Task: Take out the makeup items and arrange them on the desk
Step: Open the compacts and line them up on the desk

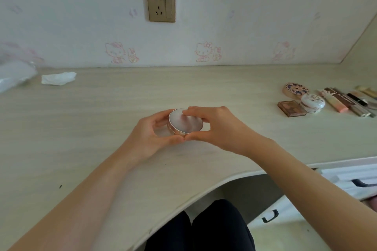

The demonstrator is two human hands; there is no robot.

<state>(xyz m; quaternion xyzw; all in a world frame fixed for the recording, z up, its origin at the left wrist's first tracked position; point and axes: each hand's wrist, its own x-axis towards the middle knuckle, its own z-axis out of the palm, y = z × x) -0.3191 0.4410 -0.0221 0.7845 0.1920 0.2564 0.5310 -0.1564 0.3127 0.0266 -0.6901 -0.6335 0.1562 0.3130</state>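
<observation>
Head view, item in hand: a round cushion compact with a pale pink lid and metallic rim sits at the middle of the counter, directly in front of the person.
Head view, left hand: curled round the compact's left side, thumb at the near rim; its grip is closed on the case.
Head view, right hand: fingers laid over the lid's far edge, thumb at the near rim, touching the left thumb; its grip also holds the case.
Head view, items already laid out: at the counter's right end lie a patterned round compact, a white domed jar, a brown eyeshadow palette and a row of tubes and sticks, close together and well apart from the held compact.
Head view, other things: a crumpled tissue and a clear plastic bag at far left; a wall socket above.
Progress (judgement): several items appear placed; the held compact is not yet with the group. Whether more items remain to take out cannot be told, as no container's contents show.
</observation>
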